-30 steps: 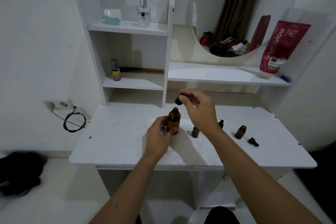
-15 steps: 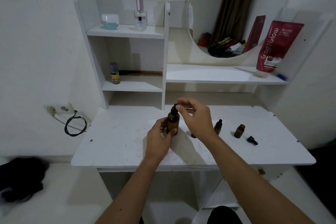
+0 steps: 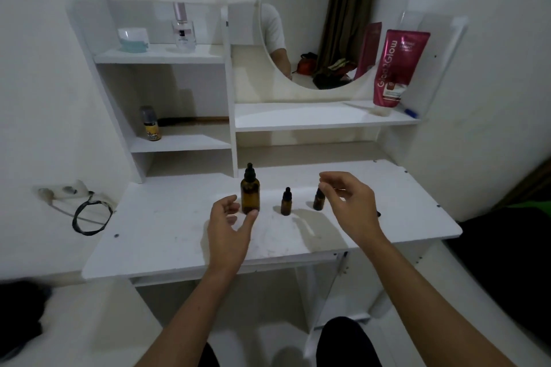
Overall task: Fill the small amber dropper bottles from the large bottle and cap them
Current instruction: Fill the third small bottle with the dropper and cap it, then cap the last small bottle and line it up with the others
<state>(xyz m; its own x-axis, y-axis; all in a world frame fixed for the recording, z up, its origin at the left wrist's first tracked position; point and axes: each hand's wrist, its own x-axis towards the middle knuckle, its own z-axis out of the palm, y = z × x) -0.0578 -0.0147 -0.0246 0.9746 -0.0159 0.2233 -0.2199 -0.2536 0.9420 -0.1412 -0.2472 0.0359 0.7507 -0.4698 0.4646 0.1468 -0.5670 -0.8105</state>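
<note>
The large amber bottle (image 3: 250, 194) stands upright on the white table (image 3: 167, 229) with its black dropper cap on. My left hand (image 3: 228, 225) hovers just in front of it with loose fingers, the thumb tip near its base, holding nothing. A small amber dropper bottle (image 3: 286, 202) stands capped to its right. A second small capped bottle (image 3: 318, 201) stands further right, partly hidden by my right hand (image 3: 350, 202), which hangs above the table with relaxed fingers and holds nothing. A dark bit (image 3: 378, 213) peeks out behind that hand.
White shelves (image 3: 179, 144) rise behind the table with a small yellow-labelled bottle (image 3: 151, 125), a perfume bottle (image 3: 183, 30) and a jar (image 3: 133, 39). A round mirror (image 3: 331, 9) and a pink tube (image 3: 396, 68) stand at the right. A black cable (image 3: 89, 214) hangs at the left wall.
My right hand put the dropper cap on the large bottle, let go and moved right. My left hand released the bottle and drew back a little.
</note>
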